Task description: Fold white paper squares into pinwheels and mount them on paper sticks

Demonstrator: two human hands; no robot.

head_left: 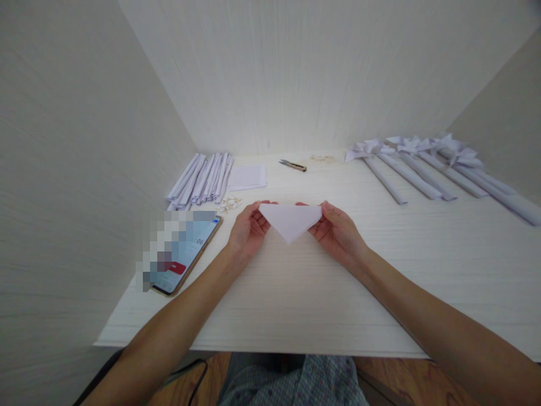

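A white sheet of paper (289,220), folded into a triangle, is held up between my two hands with its long edge at the top and its point toward me. My left hand (250,226) pinches the left corner between thumb and fingers. At the right corner, my right hand (336,230) grips the paper in the same way. Some of the fingers are hidden behind the paper. Beyond my left hand lies a small stack of white paper squares (247,177).
Rolled paper sticks (203,179) lie at the back left, beside small pale bits (229,204). A phone (186,259) rests at left. Thread snips (293,165) lie at the back. Paper pinwheels on sticks (416,163) fill the back right. Walls enclose the table (287,304).
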